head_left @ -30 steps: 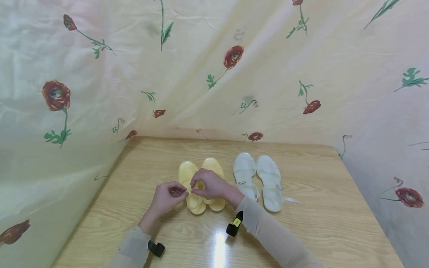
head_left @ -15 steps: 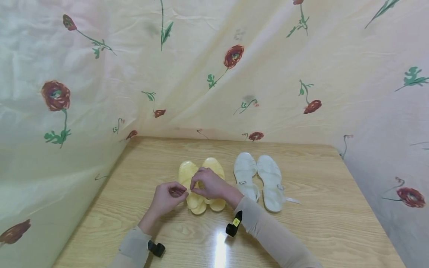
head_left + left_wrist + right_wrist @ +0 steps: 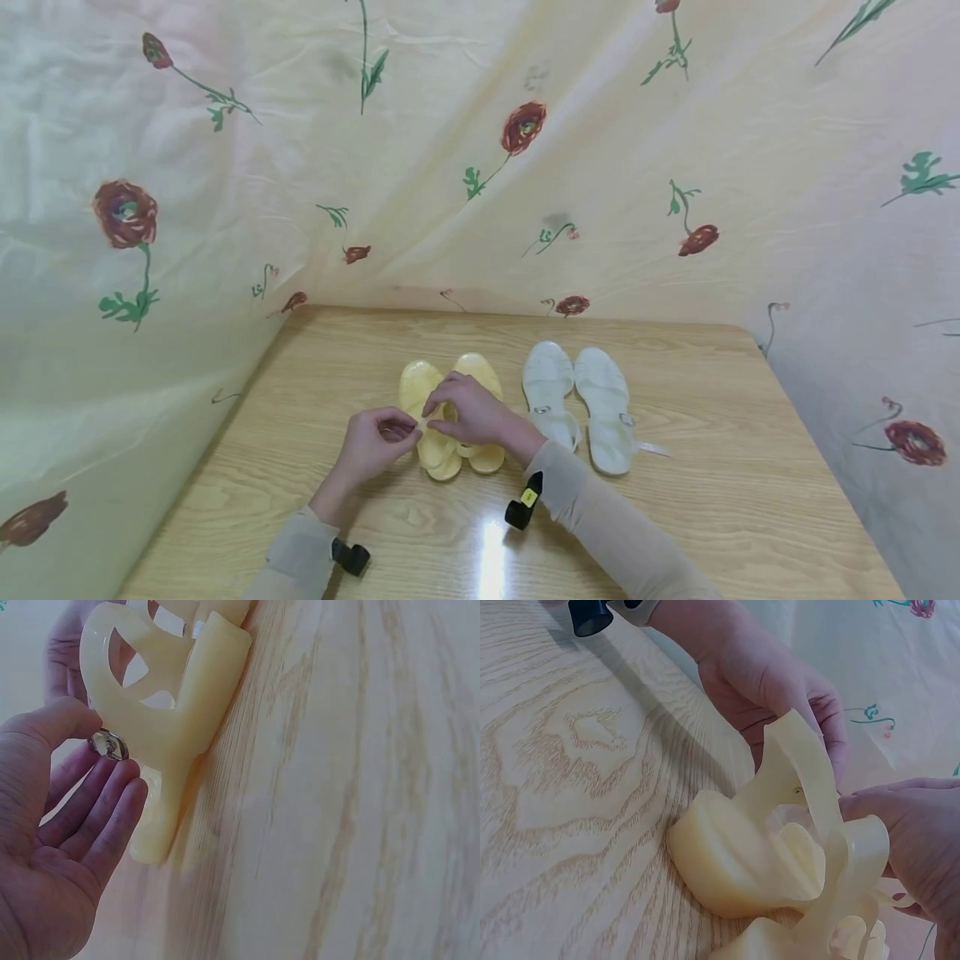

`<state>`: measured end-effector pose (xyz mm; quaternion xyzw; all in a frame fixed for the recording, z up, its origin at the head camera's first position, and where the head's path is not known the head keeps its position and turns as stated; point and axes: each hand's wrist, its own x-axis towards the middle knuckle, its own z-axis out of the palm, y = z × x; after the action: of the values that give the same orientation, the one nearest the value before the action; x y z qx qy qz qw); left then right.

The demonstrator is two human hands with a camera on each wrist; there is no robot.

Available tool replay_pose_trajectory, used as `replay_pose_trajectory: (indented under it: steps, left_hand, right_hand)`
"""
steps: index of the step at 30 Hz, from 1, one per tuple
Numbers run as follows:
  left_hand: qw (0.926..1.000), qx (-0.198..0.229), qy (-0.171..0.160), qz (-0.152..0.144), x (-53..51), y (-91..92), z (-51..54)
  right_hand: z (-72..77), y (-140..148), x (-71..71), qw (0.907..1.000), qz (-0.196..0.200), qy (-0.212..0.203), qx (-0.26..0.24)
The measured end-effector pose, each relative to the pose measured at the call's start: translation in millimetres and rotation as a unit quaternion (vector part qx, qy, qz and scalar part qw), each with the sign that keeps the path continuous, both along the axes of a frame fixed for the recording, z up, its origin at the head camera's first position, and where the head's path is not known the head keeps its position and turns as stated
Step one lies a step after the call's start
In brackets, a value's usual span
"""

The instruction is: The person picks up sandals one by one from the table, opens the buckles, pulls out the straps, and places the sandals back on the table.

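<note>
You had both hands over the left yellow sandal (image 3: 417, 385), a little below and left of the middle of the head view, where it stood on the counter (image 3: 712, 400) with its toe toward the top of the frame. Your left hand (image 3: 373, 442) pinched a metal buckle (image 3: 109, 745) between thumb and fingertips beside that sandal, as the left wrist view showed. Your right hand (image 3: 472, 412) hung just beside it, thumb and forefinger near each other, but whether they gripped anything could not be told.

The work on that buckle looked under way and not finished, since nothing showed it done up. The right yellow sandal (image 3: 480, 372) stood alongside, its fastening mostly covered by your right hand, so its state was unclear. Farther right in the frame, the left white sandal (image 3: 546, 375) appeared to have its strap looped round, perhaps done, while the right white sandal (image 3: 600, 379) had a loose strap end (image 3: 654, 449) pointing rightward, seemingly not fastened.
</note>
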<state>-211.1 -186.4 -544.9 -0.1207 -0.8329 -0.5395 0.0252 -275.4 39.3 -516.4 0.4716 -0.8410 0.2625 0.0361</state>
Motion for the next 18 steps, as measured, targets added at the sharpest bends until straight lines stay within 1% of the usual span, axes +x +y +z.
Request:
replay_pose_trajectory:
  steps: [5, 11, 18]
  left_hand:
    - [1.0000, 0.002, 0.000, -0.003, 0.3, 0.6, 2.3]
    - [1.0000, 0.008, 0.000, -0.001, 0.7, 1.5, 2.8]
    - [0.9999, 0.011, 0.006, -0.005, -0.5, 2.0, 0.3]
  right_hand:
    - [1.6, -2.2, 0.7, 0.9997, -0.007, 0.015, 0.019]
    - [1.6, -0.8, 1.1, 0.9994, -0.010, 0.030, 0.017]
    - [0.2, 1.7, -0.8, 0.9994, -0.014, 0.027, 0.016]
